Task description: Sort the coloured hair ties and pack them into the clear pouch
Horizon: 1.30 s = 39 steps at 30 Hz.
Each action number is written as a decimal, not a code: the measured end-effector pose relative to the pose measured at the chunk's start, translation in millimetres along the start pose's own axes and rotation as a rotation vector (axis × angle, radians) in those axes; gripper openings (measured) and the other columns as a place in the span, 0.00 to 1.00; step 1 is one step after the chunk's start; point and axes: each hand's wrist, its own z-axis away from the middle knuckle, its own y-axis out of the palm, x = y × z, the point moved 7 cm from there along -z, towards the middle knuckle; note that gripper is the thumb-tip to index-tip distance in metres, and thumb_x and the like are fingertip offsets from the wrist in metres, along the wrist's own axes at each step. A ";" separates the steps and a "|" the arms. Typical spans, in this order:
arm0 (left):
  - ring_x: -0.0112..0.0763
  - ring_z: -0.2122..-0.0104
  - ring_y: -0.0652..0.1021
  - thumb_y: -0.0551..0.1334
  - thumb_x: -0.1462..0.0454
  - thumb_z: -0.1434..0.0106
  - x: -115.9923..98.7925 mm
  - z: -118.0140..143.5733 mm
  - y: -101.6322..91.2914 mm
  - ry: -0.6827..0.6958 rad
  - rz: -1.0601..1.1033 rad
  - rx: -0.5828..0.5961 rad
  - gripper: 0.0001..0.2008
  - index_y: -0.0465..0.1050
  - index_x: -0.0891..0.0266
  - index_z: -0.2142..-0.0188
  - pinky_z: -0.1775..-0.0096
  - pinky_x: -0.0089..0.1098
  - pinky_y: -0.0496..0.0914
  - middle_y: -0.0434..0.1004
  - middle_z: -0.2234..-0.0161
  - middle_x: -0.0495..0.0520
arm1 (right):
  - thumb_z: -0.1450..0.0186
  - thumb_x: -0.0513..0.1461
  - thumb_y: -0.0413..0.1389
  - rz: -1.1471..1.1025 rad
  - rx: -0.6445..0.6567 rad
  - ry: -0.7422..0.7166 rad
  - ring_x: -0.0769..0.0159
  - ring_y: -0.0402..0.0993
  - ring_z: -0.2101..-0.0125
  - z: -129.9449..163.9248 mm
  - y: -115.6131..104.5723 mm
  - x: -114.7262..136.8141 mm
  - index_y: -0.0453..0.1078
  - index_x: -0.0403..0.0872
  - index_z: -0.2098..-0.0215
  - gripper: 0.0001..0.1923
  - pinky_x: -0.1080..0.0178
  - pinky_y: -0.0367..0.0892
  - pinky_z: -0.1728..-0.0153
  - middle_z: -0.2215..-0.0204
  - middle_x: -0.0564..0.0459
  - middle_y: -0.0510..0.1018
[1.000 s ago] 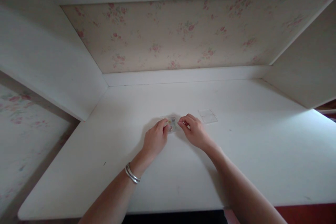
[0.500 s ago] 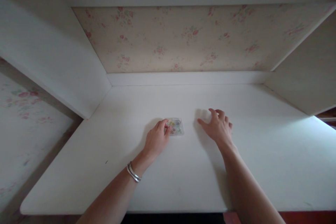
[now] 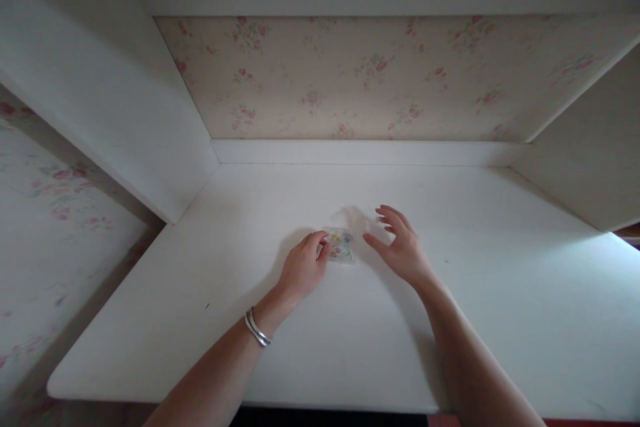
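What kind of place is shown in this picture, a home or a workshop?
Probably a home: a built-in white wooden desk set in an alcove backed by pale floral wallpaper. The left hand touches a small clear plastic box of coloured bits; the right hand hovers beside it.

Pressing left hand (image 3: 302, 269) fingertips on a small clear box (image 3: 340, 245) on the white table (image 3: 350, 333); hovering right hand (image 3: 400, 247), fingers spread, just right of it.

Home: white desk (image 3: 350, 340), floral wallpaper (image 3: 350, 80) behind.
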 end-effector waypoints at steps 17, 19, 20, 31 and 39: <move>0.40 0.46 0.67 0.67 0.56 0.47 -24.1 4.8 -1.3 0.088 0.285 0.021 0.41 0.48 0.56 0.39 0.48 0.41 0.67 0.58 0.41 0.59 | 0.34 0.48 0.44 -0.951 0.434 0.259 0.56 0.71 0.50 26.5 54.1 52.9 0.55 0.57 0.40 0.24 0.51 0.69 0.54 0.41 0.50 0.63; 0.38 0.49 0.70 0.67 0.57 0.47 -22.6 4.6 0.0 0.082 0.313 0.040 0.40 0.50 0.56 0.39 0.50 0.39 0.69 0.59 0.42 0.58 | 0.34 0.48 0.44 -0.920 0.427 0.245 0.56 0.72 0.52 26.1 53.2 50.8 0.54 0.58 0.39 0.24 0.51 0.70 0.56 0.41 0.50 0.64; 0.37 0.50 0.71 0.68 0.58 0.47 -22.0 4.5 -0.9 0.076 0.315 0.034 0.39 0.52 0.56 0.40 0.52 0.38 0.70 0.61 0.43 0.58 | 0.34 0.47 0.44 -0.903 0.426 0.243 0.56 0.73 0.53 26.1 53.2 48.7 0.54 0.58 0.39 0.24 0.52 0.70 0.57 0.42 0.50 0.64; 0.40 0.46 0.67 0.68 0.65 0.50 -9.2 -2.2 -8.7 0.074 0.197 -0.051 0.36 0.57 0.57 0.43 0.46 0.41 0.65 0.62 0.44 0.58 | 0.37 0.46 0.52 -0.464 0.149 0.104 0.64 0.69 0.59 14.1 29.9 25.3 0.63 0.56 0.45 0.21 0.57 0.70 0.60 0.48 0.48 0.66; 0.44 0.45 0.67 0.70 0.64 0.53 -3.4 -5.5 4.5 0.102 0.257 0.051 0.38 0.59 0.59 0.44 0.46 0.45 0.65 0.63 0.44 0.61 | 0.37 0.47 0.54 -0.062 0.297 -0.198 0.55 0.58 0.42 19.5 39.7 37.2 0.59 0.52 0.41 0.27 0.49 0.57 0.43 0.42 0.45 0.62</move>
